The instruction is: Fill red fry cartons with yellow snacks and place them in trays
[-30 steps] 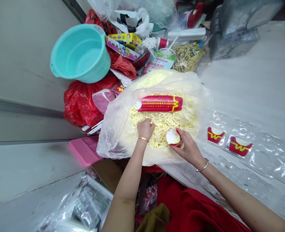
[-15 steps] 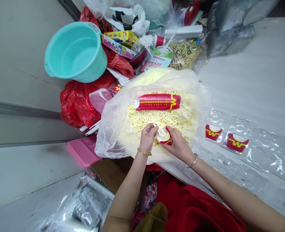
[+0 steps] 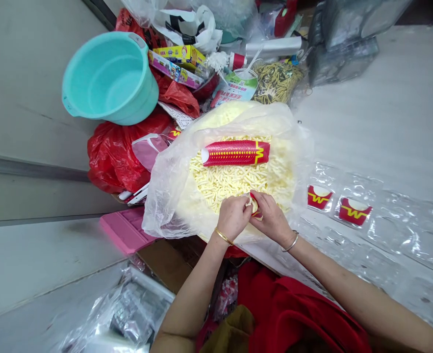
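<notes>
A small red french-fry carton (image 3: pixel 253 203) is gripped by my right hand (image 3: pixel 273 218), mostly hidden behind fingers. My left hand (image 3: pixel 233 215) is closed at the carton's mouth, its fingertips against it; what they pinch is hidden. Both hands are over the near side of an open translucent plastic bag (image 3: pixel 165 196) full of pale yellow, fry-like sticks (image 3: pixel 216 184). On the sticks lies a nested stack of red cartons (image 3: pixel 234 153) with a yellow zigzag mark. To the right, two red cartons (image 3: pixel 319 197) sit in pockets of a clear plastic blister sheet (image 3: pixel 391 230).
At the upper left, a turquoise basin (image 3: pixel 109 78) rests above red plastic bags (image 3: pixel 116 157). A pink tray (image 3: pixel 124 230) is at the left. Behind the bag are boxes (image 3: pixel 181 56) and gold cords (image 3: pixel 277 81); clear packaging (image 3: pixel 343 63) is piled far right.
My left hand has moved right and closed in on the carton's mouth, covering the pale sticks seen there before. My right hand still grips the carton. The whole view has shifted slightly.
</notes>
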`<state>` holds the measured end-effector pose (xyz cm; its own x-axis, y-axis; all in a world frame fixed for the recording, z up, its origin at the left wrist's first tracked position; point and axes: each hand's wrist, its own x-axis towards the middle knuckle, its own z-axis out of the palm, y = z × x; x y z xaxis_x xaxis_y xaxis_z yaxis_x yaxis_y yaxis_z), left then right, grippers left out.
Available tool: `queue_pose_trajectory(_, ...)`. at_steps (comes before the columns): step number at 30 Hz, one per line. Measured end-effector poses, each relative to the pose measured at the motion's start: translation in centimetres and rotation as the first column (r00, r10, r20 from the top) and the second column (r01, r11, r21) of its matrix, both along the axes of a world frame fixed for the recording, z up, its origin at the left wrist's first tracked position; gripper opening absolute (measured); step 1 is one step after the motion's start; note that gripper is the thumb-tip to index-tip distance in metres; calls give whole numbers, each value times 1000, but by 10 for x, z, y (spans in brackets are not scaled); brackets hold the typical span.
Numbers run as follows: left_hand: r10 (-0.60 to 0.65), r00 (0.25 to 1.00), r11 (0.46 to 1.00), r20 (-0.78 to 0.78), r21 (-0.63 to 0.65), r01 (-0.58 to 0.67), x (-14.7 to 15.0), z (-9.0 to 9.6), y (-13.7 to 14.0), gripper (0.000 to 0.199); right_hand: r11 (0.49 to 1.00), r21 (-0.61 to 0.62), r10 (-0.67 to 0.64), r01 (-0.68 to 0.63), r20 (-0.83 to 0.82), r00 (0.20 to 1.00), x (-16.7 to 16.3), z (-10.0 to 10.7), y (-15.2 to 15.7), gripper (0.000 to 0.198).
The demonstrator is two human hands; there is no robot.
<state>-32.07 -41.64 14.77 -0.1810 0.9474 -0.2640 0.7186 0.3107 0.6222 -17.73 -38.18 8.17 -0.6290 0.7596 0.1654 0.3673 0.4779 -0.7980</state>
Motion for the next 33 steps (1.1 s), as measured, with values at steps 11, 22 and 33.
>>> queue_pose_trajectory(11, -29, 987, 992, -155, 121, 48, 39, 20, -14, 19, 997, -8, -74, 74, -66, 995, 19, 9, -4, 63)
queue_pose_trajectory(22, -238, 910, 961, -341, 54, 271, 151, -1, -20, 33, 933, -50, -360, 357, -89, 929, 96, -1, -33, 51)
queue_pose_trajectory(33, -611, 791, 782, -44, 122, 611, 327, -71, 20, 23, 677, -86, -732, 731, 29, 681, 285, -57, -50, 48)
